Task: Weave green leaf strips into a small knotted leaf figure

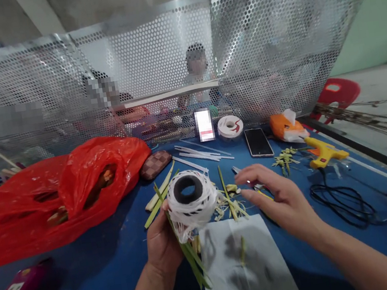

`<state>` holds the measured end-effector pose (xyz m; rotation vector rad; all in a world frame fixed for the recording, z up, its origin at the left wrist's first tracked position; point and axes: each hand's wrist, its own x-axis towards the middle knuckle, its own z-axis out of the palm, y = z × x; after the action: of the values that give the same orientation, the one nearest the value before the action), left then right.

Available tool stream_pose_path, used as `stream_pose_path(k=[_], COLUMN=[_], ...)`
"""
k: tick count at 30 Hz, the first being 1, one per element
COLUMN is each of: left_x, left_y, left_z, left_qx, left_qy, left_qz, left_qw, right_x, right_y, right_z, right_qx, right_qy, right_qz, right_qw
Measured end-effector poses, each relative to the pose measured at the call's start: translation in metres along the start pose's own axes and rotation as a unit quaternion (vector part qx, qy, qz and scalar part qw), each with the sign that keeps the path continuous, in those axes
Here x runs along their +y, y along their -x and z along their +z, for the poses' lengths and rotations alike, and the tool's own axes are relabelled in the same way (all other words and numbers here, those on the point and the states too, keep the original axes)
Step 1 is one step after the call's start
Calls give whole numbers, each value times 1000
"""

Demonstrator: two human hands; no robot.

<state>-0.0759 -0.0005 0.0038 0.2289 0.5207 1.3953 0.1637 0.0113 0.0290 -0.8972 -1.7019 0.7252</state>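
My left hand [163, 244] is closed around a white string-wound roll with a dark hollow core [193, 210] and some long green leaf strips [193, 266] that hang below it. Loose white strands dangle from the roll's front. To the right, my right hand [277, 195] hovers over the table with thumb and fingers apart, holding nothing that I can see. Leaf scraps [233, 202] lie between the two hands, and a pointed metal tool [235, 170], partly hidden, shows by the right fingertips. Below the hands is a white sheet [247, 263] with a small green piece on it.
At left lies a large red plastic bag [77, 191] beside a checked pouch [155, 164]. White strips [198, 153], a ribbon spool [230, 127] and a phone [258, 142] lie farther back. A yellow glue gun [325, 151] with black cord sits right. A perforated metal screen [157, 48] stands behind.
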Motion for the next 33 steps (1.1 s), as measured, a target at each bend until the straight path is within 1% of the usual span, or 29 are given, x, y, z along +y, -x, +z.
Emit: stream_pose_path(k=[1,2,4,6,7,9,11,13,14,16,18,19,21,23,25,26,28,30,31,32,33], left_x=[-1,-3,-3,-1,0,3,5,4,3,1,-3,-5,-10,-15,-19,-20,-21,-22,-23,-24,-25], left_y=[1,3,7,11,12,16,19,23,25,28,31,32,33,34,34,34,34,33,33,32,31], left_z=[2,3,5,5,5,5,6,9,11,14,16,16,16,14,13,12,10,7,5,4,2], left_qx=[-9,-26,-74,-119,-129,-144,-153,-165,-173,-194,-222,-235,-244,-237,-232,-228,-232,-249,-259,-266,-272], left_qy=[-16,-38,-94,-165,-208,-311,-414,-486,-512,-547,-561,-560,-546,-535,-543,-556,-594,-621,-627,-633,-636], left_qz=[2,4,18,40,53,101,175,233,248,262,261,252,228,218,226,233,241,257,268,271,271], left_qw=[1000,999,993,978,968,934,880,826,804,771,754,754,768,781,775,764,732,697,684,674,669], right_x=[3,5,7,8,8,8,7,5,5,3,2,1,0,0,1,2,4,4,3,1,-1], right_y=[1,2,3,3,2,-1,-4,-6,-6,-6,-5,-5,-3,-2,-1,0,0,-1,-2,-3,-3], right_z=[3,6,11,14,13,7,-1,-8,-10,-13,-13,-13,-13,-13,-14,-14,-16,-19,-20,-21,-22], right_qx=[-2,-20,-77,-111,-110,-78,-40,-16,-3,25,49,55,65,77,102,128,202,259,265,249,215], right_qy=[-3,-19,-77,-124,-128,-105,-70,-42,-31,-14,0,4,14,19,18,19,30,61,78,89,91], right_qz=[16,35,75,105,113,114,105,101,99,88,70,59,40,27,27,28,32,18,3,-15,-33], right_qw=[1000,999,991,981,979,985,991,994,995,996,996,997,997,996,994,991,978,964,961,964,972])
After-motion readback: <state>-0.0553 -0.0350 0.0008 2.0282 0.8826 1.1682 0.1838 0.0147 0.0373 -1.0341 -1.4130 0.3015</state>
